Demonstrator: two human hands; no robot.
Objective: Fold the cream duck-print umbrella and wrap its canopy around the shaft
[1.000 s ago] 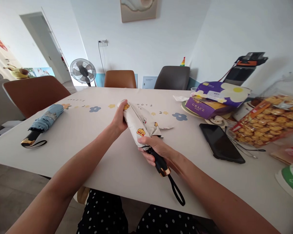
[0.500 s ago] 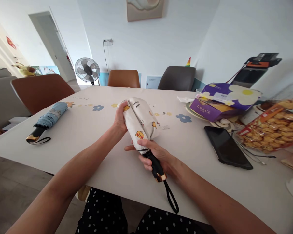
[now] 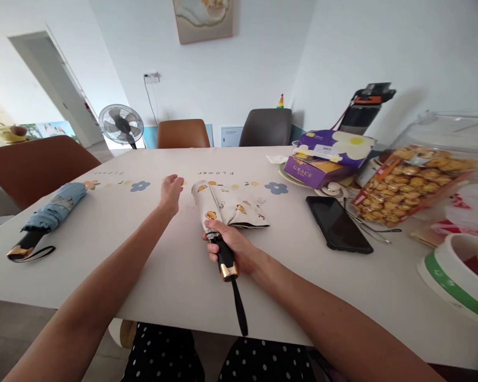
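Observation:
A folded white umbrella [image 3: 210, 204] with yellow ducks printed on it lies at the middle of the table, its loose cloth spread to the right. My right hand [image 3: 229, 241] is wrapped around the top of its black handle, just below the cloth. The handle has a gold-coloured end, and a black wrist strap hangs toward the table's front edge. My left hand [image 3: 172, 193] is held left of the umbrella, apart from it, fingers loosely curled with nothing in them. A blue folded umbrella [image 3: 58, 209] with a black and gold handle rests at the left.
A black phone [image 3: 338, 224] lies right of the umbrella. Behind it are purple boxes [image 3: 314, 168], a tilted clear jar of round snacks [image 3: 414, 183] and a dark bottle [image 3: 358, 114]. A white and green round container [image 3: 458, 276] stands at the right edge. Chairs surround the white table [image 3: 159, 286].
My left hand has let go of the white umbrella and moved left. The umbrella has been lowered, and its cloth has opened out flat to the right. My view has turned right.

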